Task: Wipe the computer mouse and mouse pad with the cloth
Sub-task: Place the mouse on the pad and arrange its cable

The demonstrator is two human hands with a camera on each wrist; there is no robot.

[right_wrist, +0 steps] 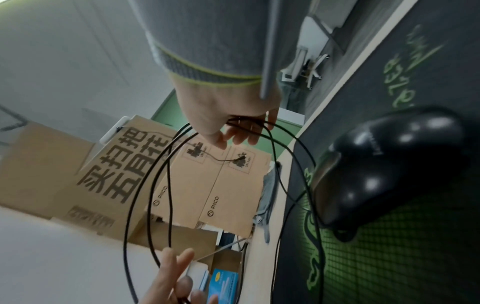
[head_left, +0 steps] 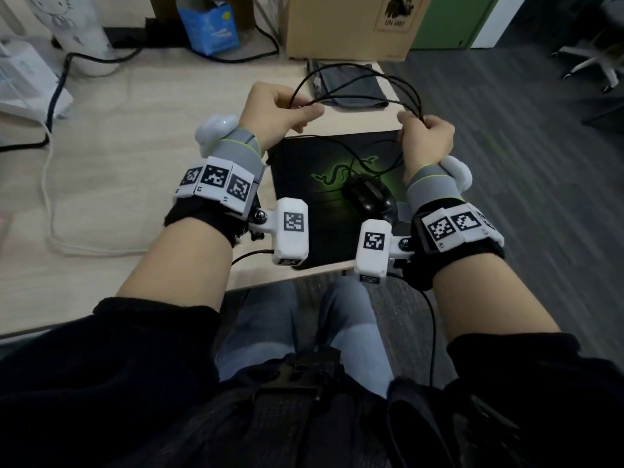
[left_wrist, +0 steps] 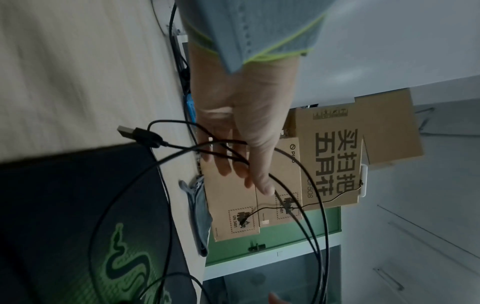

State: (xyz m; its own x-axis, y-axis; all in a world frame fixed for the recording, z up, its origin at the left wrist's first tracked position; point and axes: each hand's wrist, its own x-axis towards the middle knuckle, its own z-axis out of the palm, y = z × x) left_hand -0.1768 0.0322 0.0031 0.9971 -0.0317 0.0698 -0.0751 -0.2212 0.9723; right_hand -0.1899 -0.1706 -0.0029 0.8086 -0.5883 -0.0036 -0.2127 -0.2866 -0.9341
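A black computer mouse (head_left: 368,197) (right_wrist: 384,164) sits on the black mouse pad (head_left: 297,184) (left_wrist: 52,205) with a green snake logo, near the desk's front right corner. Both hands are raised above the pad's far edge. My left hand (head_left: 280,109) (left_wrist: 241,156) pinches the mouse cable (right_wrist: 169,185) between thumb and fingers. My right hand (head_left: 427,135) (right_wrist: 233,123) curls round several loops of the same cable. Its USB plug (left_wrist: 127,130) hangs free. A folded grey cloth (head_left: 351,86) (left_wrist: 200,216) lies beyond the pad at the desk's right edge, untouched.
On the wooden desk (head_left: 135,130), a cardboard box (head_left: 351,25), a blue box (head_left: 209,25) and a white tumbler (head_left: 77,32) stand along the back. A white cable (head_left: 50,197) loops on the left. An office chair (head_left: 594,62) stands on the floor to the right.
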